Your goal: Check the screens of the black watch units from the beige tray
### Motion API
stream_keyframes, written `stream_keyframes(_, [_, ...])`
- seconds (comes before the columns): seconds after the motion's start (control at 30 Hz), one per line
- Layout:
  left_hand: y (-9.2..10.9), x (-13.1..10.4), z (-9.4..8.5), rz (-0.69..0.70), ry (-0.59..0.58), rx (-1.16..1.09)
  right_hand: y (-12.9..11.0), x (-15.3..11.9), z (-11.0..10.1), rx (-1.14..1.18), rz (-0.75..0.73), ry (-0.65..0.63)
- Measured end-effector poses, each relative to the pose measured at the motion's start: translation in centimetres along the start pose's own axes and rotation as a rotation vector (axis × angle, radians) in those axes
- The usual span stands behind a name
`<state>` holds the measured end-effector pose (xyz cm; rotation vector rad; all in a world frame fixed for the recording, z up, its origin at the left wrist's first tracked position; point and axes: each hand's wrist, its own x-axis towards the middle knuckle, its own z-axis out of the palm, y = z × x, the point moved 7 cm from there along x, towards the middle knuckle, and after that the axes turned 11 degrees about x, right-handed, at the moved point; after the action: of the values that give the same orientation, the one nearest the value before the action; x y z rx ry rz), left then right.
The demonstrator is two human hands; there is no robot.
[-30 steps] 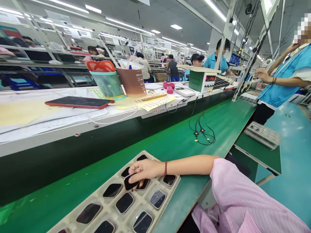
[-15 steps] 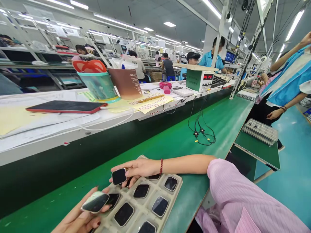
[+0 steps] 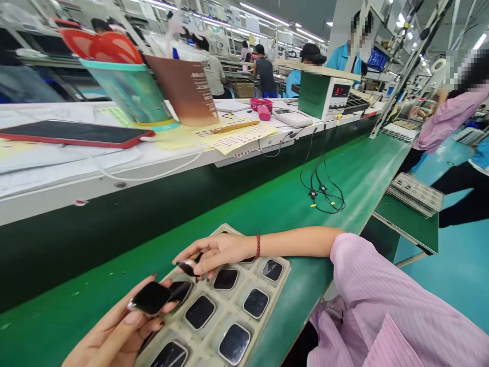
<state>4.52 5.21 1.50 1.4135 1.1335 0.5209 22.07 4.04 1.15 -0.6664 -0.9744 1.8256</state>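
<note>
A pale tray (image 3: 284, 275) lies on the green bench, its pockets holding several square watch cases with black glass faces, such as this watch (image 3: 234, 343). Over its left side, my left hand (image 3: 118, 321) grips a smartwatch case (image 3: 151, 297) between thumb and fingers, dark face upward. My right hand (image 3: 219, 252), with a red bead bracelet, pinches a second smartwatch case (image 3: 187, 267), tilted nearly edge-on above the tray's far part. Another watch (image 3: 180, 291) shows partly behind my left fingertips; I cannot tell whether they touch it.
A white shelf (image 3: 183, 173) runs behind the bench, bearing a red-edged tablet (image 3: 76, 133), a teal cup (image 3: 124, 94), a brown cup (image 3: 187, 92) and a green power supply (image 3: 313, 97). Black cables (image 3: 323, 191) lie on the bench. Stacked trays (image 3: 416, 193) stand at right; people work beyond.
The watch in my right hand has tipped from face-on to nearly edge-on. The one in my left hand has turned slightly. The camera view has shifted, and people at the right have moved.
</note>
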Motion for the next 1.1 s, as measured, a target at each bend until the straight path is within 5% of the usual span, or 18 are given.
stream_keyframes(0.27, [-0.3, -0.3, -0.1, 0.042, 0.025, -0.079, 0.4, -0.8, 1.0, -0.244, -0.005, 0.019])
stream_keyframes(0.67, [0.1, -0.2, 1.4, 0.168, -0.058, -0.230, -0.2, -1.8, 0.5, -0.274, -0.050, 0.099])
stream_keyframes(1.1, [0.4, -0.8, 1.3, 0.294, -0.031, -0.105, -1.1, -2.4, 1.3, -0.416, -0.091, 0.086])
